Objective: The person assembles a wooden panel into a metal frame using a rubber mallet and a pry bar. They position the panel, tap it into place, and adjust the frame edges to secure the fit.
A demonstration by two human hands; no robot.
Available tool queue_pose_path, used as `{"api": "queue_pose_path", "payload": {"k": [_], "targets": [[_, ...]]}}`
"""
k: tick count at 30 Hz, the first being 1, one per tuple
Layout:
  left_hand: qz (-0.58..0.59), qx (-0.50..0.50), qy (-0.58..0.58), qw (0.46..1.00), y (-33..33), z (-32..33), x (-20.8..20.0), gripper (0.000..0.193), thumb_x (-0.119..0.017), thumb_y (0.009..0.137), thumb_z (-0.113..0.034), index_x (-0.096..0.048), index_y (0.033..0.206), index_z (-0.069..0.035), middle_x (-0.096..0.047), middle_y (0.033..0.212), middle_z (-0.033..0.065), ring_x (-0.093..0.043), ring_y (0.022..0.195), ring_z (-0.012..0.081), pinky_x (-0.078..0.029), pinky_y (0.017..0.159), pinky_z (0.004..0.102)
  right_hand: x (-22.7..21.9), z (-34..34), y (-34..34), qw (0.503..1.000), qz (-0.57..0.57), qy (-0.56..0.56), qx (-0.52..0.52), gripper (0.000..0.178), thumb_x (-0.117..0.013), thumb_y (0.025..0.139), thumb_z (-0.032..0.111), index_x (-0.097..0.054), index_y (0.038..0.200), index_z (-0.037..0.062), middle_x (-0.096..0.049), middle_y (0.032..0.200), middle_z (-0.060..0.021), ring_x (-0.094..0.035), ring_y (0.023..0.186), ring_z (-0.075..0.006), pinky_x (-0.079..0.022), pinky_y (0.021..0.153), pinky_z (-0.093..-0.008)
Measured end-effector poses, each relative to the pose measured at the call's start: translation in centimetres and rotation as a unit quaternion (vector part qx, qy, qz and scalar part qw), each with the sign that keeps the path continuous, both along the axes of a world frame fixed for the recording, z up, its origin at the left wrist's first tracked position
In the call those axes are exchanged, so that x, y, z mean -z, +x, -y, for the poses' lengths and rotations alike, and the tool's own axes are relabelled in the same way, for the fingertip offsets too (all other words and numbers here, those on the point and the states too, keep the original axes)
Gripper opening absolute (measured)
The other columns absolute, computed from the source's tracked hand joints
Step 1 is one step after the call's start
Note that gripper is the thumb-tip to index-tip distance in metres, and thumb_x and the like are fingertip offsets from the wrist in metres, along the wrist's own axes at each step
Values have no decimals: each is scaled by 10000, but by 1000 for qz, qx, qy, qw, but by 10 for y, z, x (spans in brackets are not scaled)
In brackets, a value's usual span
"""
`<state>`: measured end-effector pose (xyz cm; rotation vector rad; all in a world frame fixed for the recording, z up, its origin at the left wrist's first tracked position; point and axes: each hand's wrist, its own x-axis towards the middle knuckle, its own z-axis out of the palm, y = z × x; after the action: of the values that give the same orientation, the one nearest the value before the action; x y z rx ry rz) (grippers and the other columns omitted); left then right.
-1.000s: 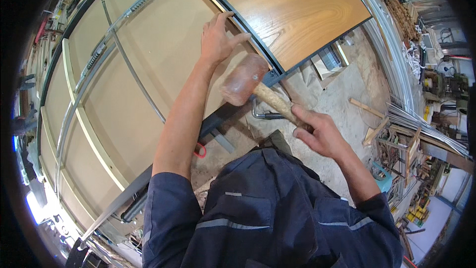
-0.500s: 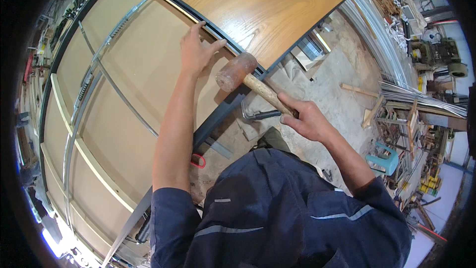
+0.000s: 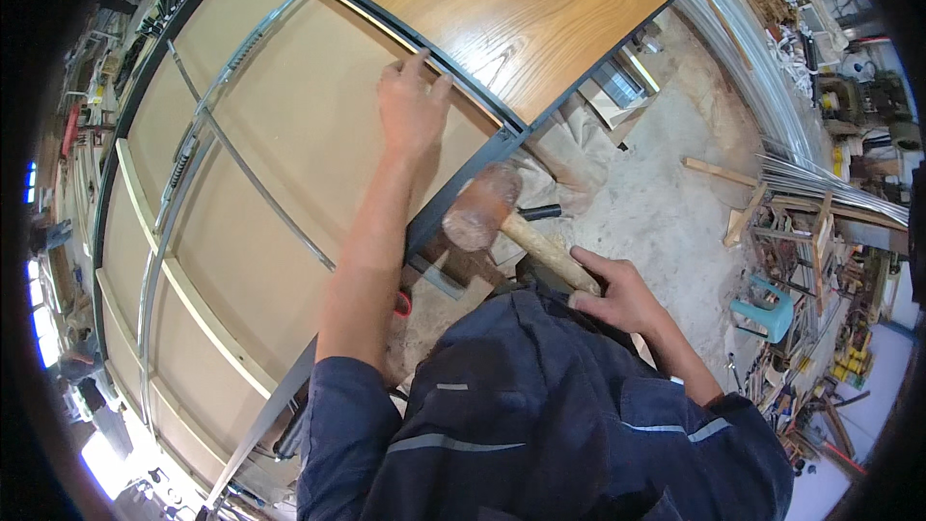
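- Navy work clothes (image 3: 511, 415) fill the foreground.
- Right hand (image 3: 622, 299) is clamped on the wooden handle of a mallet (image 3: 506, 219), its reddish head in the air beside the dark frame (image 3: 502, 146).
- Left hand (image 3: 413, 111), finger and thumb apart, reaches that frame's edge across a beige panel (image 3: 280, 125).
- Beyond lies a glossy wood-grain panel (image 3: 521, 19).

No readable text, labels, numbers or signs

Glossy woodgrain panel (image 3: 502, 19), wooden mallet handle (image 3: 548, 249)
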<state>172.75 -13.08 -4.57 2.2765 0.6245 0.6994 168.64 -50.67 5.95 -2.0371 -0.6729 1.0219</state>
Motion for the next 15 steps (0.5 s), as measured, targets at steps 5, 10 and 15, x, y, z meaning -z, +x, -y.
{"api": "queue_pose_path", "payload": {"k": [5,10,15], "targets": [[-10,-29,-401,916,-14,65,-43,347,-559,1006,-167,-668,1208,92,-758,958,174,-690,803,179,-551,727,310,14,49,5,997,-11,-10,78,706,-806,792,104,-543,1431,-44,-740,1158,-208,-683,1076,-194,-512,968,-322],[20,-27,-457,889,-14,96,-43,347,-543,1037,-132,-625,1253,127,-748,1036,146,-672,844,134,-540,764,269,17,74,39,960,-167,5,224,726,-751,826,42,-472,1487,-68,-665,986,-74,-618,700,-121,-517,598,-280],[-20,-63,-417,906,-9,103,-46,346,-576,1003,-115,-635,1243,127,-755,1009,146,-678,864,139,-542,790,266,24,85,93,956,-168,67,230,739,-725,837,56,-442,1508,-67,-633,911,-56,-546,594,-97,-456,501,-266]]}}
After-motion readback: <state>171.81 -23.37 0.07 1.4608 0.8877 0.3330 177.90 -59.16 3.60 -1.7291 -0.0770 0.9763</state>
